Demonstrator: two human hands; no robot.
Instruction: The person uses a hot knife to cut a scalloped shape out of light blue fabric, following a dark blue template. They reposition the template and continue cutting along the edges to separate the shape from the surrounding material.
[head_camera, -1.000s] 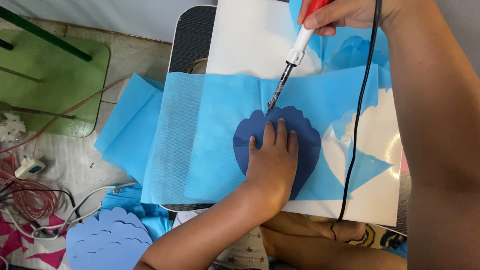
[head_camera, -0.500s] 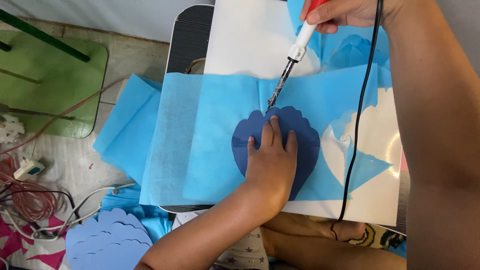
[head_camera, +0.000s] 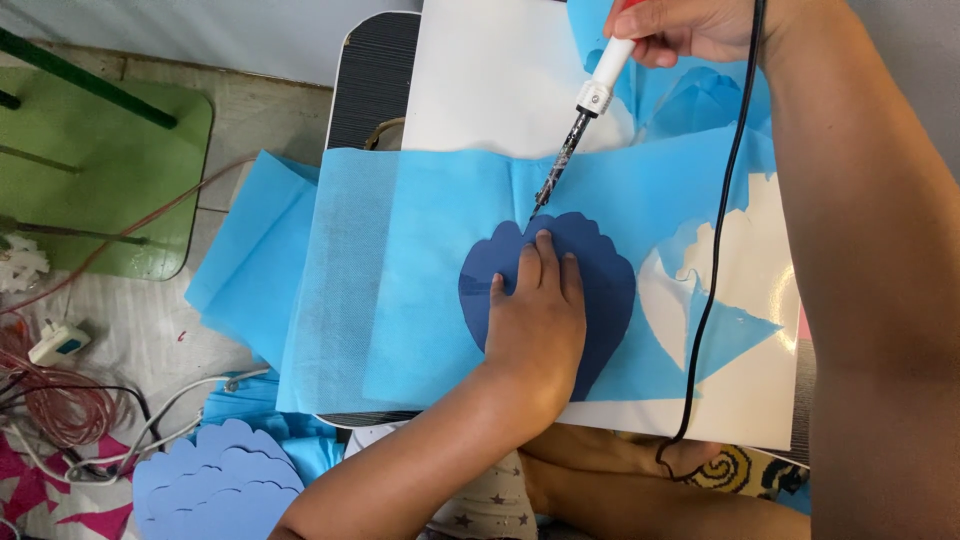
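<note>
Your left hand presses flat the dark blue scalloped card template at table centre; right hand, grip clamped on the white-handled hot cutter, trace slowly from twelve o'clock.

A dark blue scalloped shell-shaped template lies flat on a light blue sheet of non-woven fabric spread over the white board. A soldering iron with white handle is tilted, its tip touching the template's upper scalloped edge.
</note>
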